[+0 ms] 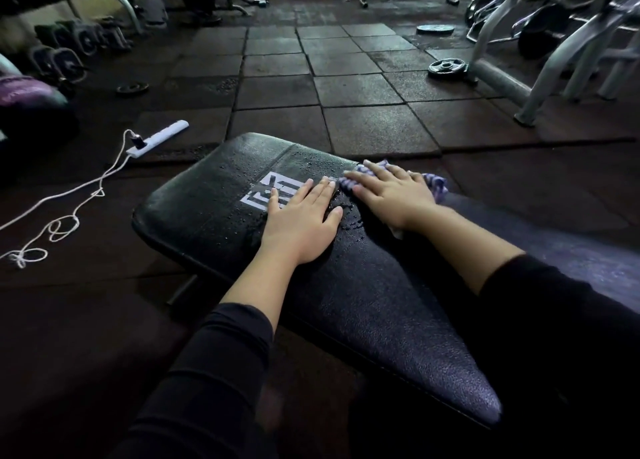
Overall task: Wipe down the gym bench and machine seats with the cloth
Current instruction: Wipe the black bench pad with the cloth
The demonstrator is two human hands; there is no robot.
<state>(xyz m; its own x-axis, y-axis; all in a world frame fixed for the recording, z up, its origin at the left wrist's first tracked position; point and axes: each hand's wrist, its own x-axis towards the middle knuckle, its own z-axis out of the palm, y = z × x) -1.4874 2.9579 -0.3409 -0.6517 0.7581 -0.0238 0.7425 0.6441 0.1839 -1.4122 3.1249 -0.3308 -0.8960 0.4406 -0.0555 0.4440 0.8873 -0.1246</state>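
Wet black bench pad (pixel 214 195) — cloth (pixel 437 183) and both hands flat on it.

Dim gym, rubber tile floor (pixel 346 87), weight plates (pixel 446 67)

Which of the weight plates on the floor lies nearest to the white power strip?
The small dark plate on the left, beyond the power strip. The other two plates lie far right, beside the machine frame.

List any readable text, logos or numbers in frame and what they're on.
No readable words or numbers.
White blocky logo on the bench pad: a geometric mark, partly under the left hand, not legible as letters.
Weight plates: any markings too small to read.
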